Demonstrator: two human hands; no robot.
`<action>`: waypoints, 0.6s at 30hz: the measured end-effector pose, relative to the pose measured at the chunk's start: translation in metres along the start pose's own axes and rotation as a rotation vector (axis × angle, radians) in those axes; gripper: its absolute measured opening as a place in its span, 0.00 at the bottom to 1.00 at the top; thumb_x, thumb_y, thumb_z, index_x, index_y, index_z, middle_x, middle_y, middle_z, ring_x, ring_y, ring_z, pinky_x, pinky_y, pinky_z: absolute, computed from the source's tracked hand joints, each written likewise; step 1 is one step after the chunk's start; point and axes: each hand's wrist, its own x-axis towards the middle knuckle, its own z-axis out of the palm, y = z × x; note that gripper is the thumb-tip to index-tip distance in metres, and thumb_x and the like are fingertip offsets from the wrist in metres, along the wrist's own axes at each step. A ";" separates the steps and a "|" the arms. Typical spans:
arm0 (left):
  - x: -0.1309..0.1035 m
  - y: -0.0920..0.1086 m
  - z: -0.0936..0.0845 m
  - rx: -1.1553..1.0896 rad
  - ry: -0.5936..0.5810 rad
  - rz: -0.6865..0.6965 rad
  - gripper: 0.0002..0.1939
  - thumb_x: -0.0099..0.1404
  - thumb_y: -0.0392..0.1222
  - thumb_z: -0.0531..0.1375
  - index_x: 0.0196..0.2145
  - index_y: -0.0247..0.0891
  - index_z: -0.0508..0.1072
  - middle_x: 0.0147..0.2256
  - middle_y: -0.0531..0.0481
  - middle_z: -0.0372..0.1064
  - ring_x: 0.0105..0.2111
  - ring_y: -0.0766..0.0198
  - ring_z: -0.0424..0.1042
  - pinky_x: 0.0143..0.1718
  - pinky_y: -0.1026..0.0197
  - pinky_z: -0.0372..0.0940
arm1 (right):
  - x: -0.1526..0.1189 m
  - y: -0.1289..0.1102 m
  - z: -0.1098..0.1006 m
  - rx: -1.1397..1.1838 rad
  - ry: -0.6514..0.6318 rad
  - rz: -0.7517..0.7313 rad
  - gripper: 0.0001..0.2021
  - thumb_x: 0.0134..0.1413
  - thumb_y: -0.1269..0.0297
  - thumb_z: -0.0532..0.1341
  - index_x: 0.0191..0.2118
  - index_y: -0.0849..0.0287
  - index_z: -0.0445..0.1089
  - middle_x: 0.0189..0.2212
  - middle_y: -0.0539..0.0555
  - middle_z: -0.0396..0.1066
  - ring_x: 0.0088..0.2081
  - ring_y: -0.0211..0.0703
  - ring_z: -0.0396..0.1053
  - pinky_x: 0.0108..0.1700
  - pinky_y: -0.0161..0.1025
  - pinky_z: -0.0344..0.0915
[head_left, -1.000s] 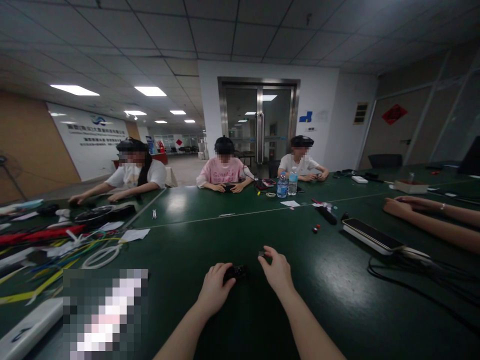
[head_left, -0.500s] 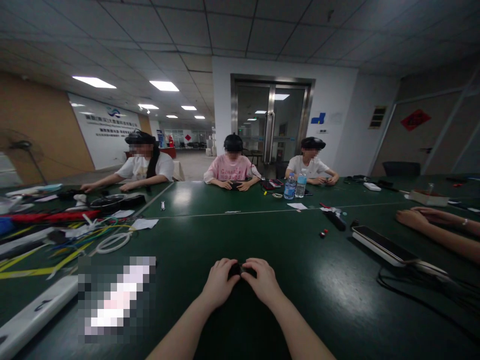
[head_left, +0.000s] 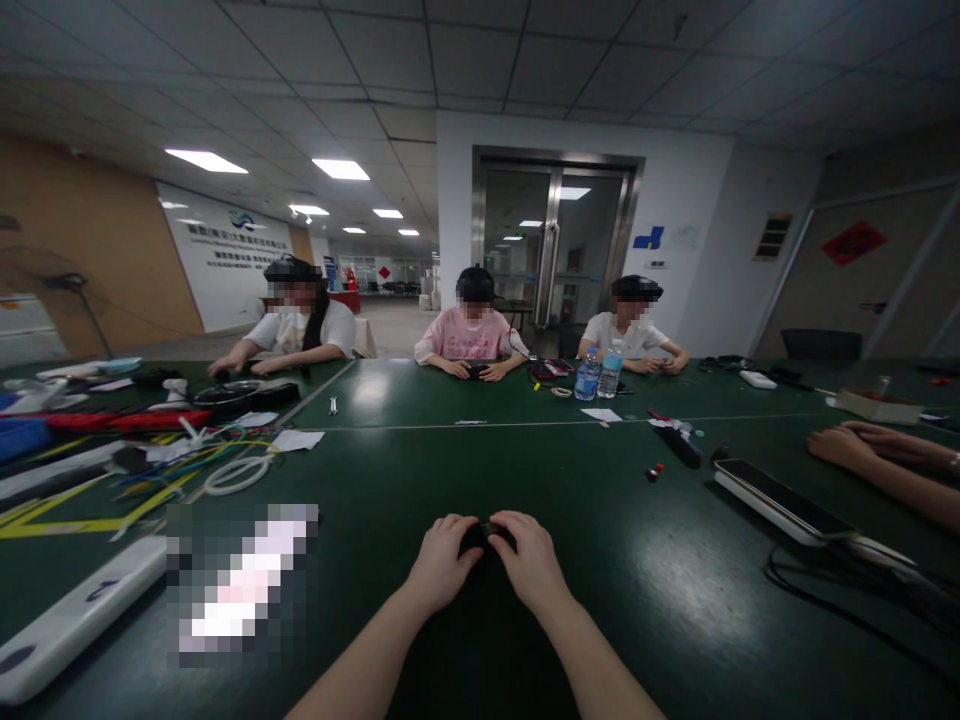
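Note:
Low over the dark green table point(head_left: 390, 480), my left hand point(head_left: 444, 562) and my right hand point(head_left: 531, 562) meet with curled fingers and thumbs turned inward. Between them they grip a small black object point(head_left: 472, 537), its kind too dark and too covered to make out. The left fingers wrap over its left part. At its right end sit the right thumb and fingertips.
A pixelated bright slab point(head_left: 247, 590) and a white power bank-like bar point(head_left: 90, 610) lie at left, beyond them cables point(head_left: 238, 475). At right are a phone-topped white block point(head_left: 780, 500) and a co-worker's hands point(head_left: 847, 450). Water bottles point(head_left: 587, 375) stand far off.
The view has turned slightly left, so the surroundings sit further right. My right thumb and fingers have shifted a little against the black object. Both hands still hold it.

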 end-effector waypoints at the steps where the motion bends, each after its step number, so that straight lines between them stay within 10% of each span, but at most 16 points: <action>1: 0.000 -0.001 0.001 -0.001 0.005 0.004 0.21 0.58 0.44 0.54 0.50 0.41 0.66 0.49 0.48 0.64 0.49 0.57 0.61 0.51 0.58 0.56 | 0.000 -0.001 -0.001 0.002 0.015 -0.001 0.14 0.51 0.65 0.55 0.44 0.51 0.69 0.47 0.51 0.69 0.52 0.45 0.62 0.55 0.45 0.54; 18: 0.002 -0.011 0.008 0.017 0.015 0.031 0.22 0.59 0.45 0.52 0.52 0.42 0.64 0.50 0.49 0.63 0.50 0.58 0.60 0.52 0.58 0.55 | -0.002 -0.004 -0.005 -0.034 -0.016 -0.009 0.13 0.51 0.66 0.55 0.43 0.51 0.70 0.47 0.51 0.69 0.51 0.46 0.62 0.55 0.45 0.53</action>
